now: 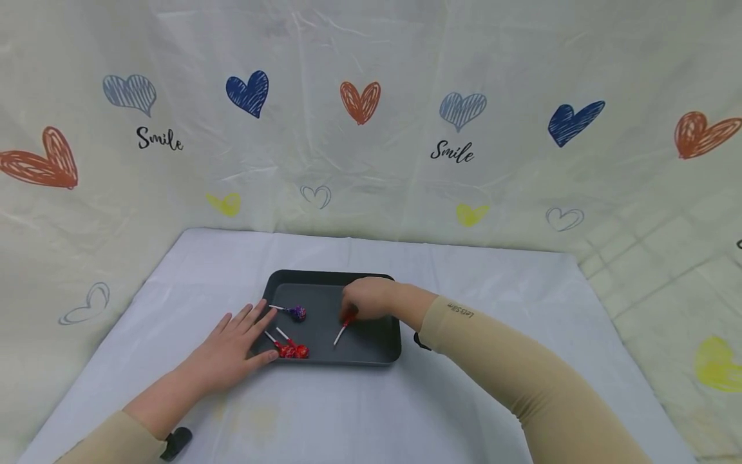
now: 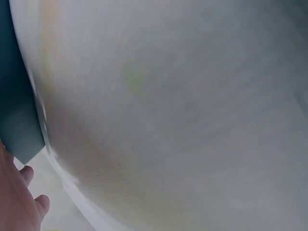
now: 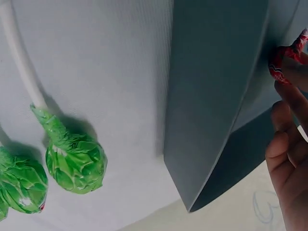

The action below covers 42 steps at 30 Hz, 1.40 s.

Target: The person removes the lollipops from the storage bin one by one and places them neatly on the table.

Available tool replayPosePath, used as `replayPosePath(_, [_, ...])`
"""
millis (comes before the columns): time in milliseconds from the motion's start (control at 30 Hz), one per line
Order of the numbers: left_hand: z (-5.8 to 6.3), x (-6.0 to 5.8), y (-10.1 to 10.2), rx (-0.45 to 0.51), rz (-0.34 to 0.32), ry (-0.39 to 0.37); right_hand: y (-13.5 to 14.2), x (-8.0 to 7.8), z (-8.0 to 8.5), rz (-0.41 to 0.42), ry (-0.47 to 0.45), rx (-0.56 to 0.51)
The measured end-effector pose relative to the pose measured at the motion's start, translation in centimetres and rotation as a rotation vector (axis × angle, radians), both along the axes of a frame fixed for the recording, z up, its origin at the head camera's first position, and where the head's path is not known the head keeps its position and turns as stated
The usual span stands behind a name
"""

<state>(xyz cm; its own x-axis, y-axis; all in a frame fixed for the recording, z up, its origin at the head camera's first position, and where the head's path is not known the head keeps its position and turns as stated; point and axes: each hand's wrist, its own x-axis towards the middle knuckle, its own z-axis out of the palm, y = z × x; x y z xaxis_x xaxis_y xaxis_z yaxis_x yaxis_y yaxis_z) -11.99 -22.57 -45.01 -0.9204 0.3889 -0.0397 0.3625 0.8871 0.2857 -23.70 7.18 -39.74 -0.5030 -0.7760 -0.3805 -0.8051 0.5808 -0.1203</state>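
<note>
A dark grey tray (image 1: 359,351) lies on the white-covered table. My right hand (image 1: 371,298) reaches over the tray's right part and pinches a red-wrapped lollipop (image 3: 276,65) by its head, its white stick pointing down toward me in the head view. My left hand (image 1: 232,348), fingers spread straight, rests on the tray's left edge. Inside the tray near it lie a purple-wrapped lollipop (image 1: 297,314) and two red-wrapped lollipops (image 1: 294,351), side by side at the front left.
Green-wrapped lollipops (image 3: 77,161) lie on the table outside the tray wall (image 3: 211,96) in the right wrist view; the head view does not show them. A pale cloth backdrop (image 1: 394,212) printed with hearts stands behind the table.
</note>
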Motion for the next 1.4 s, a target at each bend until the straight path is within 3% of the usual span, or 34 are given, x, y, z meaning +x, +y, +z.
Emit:
replayPosePath(267, [-1.0,-0.3,-0.4,-0.012,-0.001,0.001,0.6,-0.4,1.3,-0.021,-0.054,-0.071])
replayPosePath(500, [-0.5,-0.1,-0.3,0.005,-0.003,0.017,1.2,-0.7,2.1,-0.095,-0.085,-0.101])
replayPosePath(867, [-0.3,0.1,-0.1,0.017,-0.008,0.021,1.2,-1.4,0.7,-0.216,-0.130,-0.100])
replayPosePath(1133, [-1.1,0.0,-0.5,0.032,-0.033,0.057,1.1,-1.6,-0.1,-0.242,-0.160,-0.106])
replayPosePath(1400, [-0.6,0.0,-0.2,0.026,-0.018,0.040,0.9,-1.4,-0.5,-0.250,-0.184,-0.101])
